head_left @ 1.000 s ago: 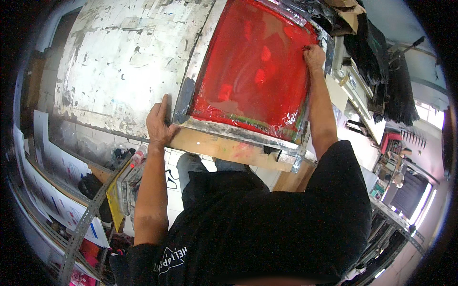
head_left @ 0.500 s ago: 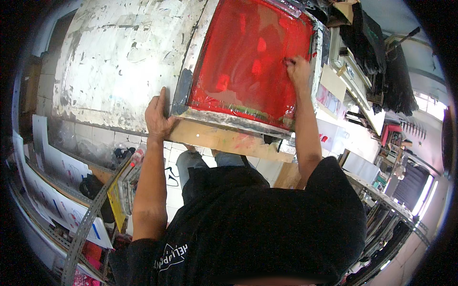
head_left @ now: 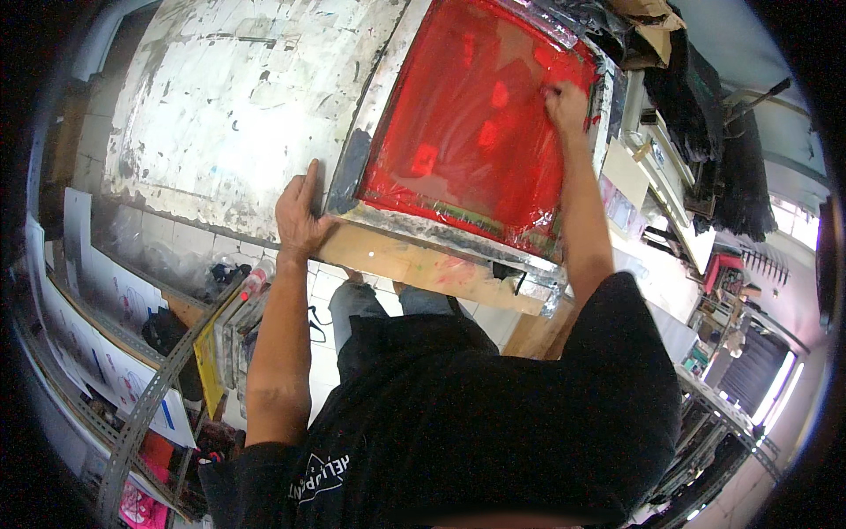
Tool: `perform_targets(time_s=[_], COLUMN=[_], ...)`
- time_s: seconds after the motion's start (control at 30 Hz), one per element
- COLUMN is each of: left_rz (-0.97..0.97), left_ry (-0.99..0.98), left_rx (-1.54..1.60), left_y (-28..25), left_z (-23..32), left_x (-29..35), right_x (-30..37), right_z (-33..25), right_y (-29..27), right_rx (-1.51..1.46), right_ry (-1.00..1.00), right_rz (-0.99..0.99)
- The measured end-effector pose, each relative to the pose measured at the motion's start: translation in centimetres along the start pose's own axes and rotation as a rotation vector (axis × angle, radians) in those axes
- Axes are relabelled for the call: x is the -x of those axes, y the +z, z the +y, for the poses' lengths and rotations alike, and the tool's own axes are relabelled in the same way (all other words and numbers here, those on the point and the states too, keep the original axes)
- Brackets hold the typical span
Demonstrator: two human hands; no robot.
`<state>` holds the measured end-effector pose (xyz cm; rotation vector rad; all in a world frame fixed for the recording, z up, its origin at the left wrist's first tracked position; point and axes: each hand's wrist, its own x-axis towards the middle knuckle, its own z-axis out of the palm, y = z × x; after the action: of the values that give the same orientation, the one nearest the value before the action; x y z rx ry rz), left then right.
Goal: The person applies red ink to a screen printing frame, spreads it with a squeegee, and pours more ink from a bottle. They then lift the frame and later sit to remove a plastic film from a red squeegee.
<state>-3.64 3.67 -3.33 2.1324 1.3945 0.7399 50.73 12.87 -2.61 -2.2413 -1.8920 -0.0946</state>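
A screen-printing frame [head_left: 349,167] with a mesh covered in red ink [head_left: 458,115] lies on a paint-stained white table [head_left: 220,106]. My left hand [head_left: 301,216] rests at the near edge of the table beside the frame's near left corner. Its fingers are stretched out and its thumb reaches toward that corner. Over the right part of the red mesh is my right hand [head_left: 568,108], with fingers closed together. Something small and dark shows at its fingertips, too small to name. Brighter red patches mark the mesh to the left of this hand.
A wooden board [head_left: 414,264] runs along the table's near side, close to my legs. Metal shelving [head_left: 145,423] with flat panels stands at the lower left. Dark cloths [head_left: 740,167] hang at the far right. A brown paper bag [head_left: 648,31] sits beyond the frame.
My right hand has moved farther away across the red mesh. The whole view has shifted slightly, while my left hand keeps its place beside the frame corner.
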Motion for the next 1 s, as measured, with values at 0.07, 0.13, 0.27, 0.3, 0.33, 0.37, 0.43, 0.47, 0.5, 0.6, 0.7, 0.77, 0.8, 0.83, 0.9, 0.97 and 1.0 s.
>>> perform_targets(time_s=[0.07, 0.13, 0.27, 0.3, 0.33, 0.37, 0.43, 0.47, 0.5, 0.6, 0.7, 0.77, 0.8, 0.83, 0.9, 0.97, 1.0], left_rz=[0.011, 0.045, 0.024, 0.025, 0.025, 0.024, 0.006, 0.012, 0.014, 0.020, 0.016, 0.030, 0.046, 0.053, 0.028, 0.022, 0.022], left_ry=[0.011, 0.035, 0.000, -0.010, -0.018, -0.031, -0.028, -0.022, -0.016, 0.024, 0.024, 0.010, 0.003, 0.004, -0.011, -0.020, -0.017], left_rx=[-0.008, 0.006, -0.027, -0.018, -0.003, -0.010, -0.021, -0.013, -0.004, -0.013, -0.035, -0.035, -0.028, -0.014, -0.053, -0.063, -0.056], left_y=[0.1, 0.1, -0.3, -0.4, -0.4, -0.4, -0.3, -0.2, -0.2, 0.0, 0.1, 0.1, 0.2, 0.3, 0.3, 0.1, 0.0], left_z=[-0.1, -0.1, 0.4, 0.5, 0.5, 0.5, 0.5, 0.4, 0.3, -0.1, 0.0, -0.1, -0.2, -0.2, 0.0, 0.2, 0.3], left_x=[0.0, -0.1, 0.3, 0.4, 0.3, 0.5, 0.3, 0.2, 0.1, -0.3, -0.1, 0.1, 0.4, 0.4, 0.4, 0.3, 0.2], right_x=[-2.2, -2.7, 9.2, 12.5, 15.8, 17.6, 17.1, 16.1, 14.0, 8.9, 10.3, 15.5, 17.5, 18.7, 18.8, 17.1, 14.7], right_z=[0.8, -0.2, -6.7, -8.0, -9.4, -10.2, -9.9, -9.6, -8.6, -6.2, -7.3, -10.1, -12.2, -13.5, -12.3, -9.6, -7.6], right_y=[0.6, 0.7, -2.8, -3.8, -4.5, -4.8, -4.8, -4.5, -3.6, -2.4, -2.8, -4.5, -6.8, -8.7, -8.4, -7.0, -5.6], right_rx=[-0.043, -0.074, -0.167, -0.172, -0.216, -0.265, -0.257, -0.254, -0.173, -0.134, -0.155, -0.201, -0.241, -0.277, -0.243, -0.186, -0.150], right_ry=[-0.024, -0.035, -0.105, -0.121, -0.114, -0.108, -0.090, -0.084, 0.010, -0.014, -0.053, -0.138, -0.127, -0.100, -0.050, -0.010, 0.014], right_rz=[0.067, 0.128, -0.065, -0.188, -0.182, -0.181, -0.129, -0.104, -0.134, 0.026, -0.025, -0.204, -0.288, -0.371, -0.363, -0.264, -0.170])
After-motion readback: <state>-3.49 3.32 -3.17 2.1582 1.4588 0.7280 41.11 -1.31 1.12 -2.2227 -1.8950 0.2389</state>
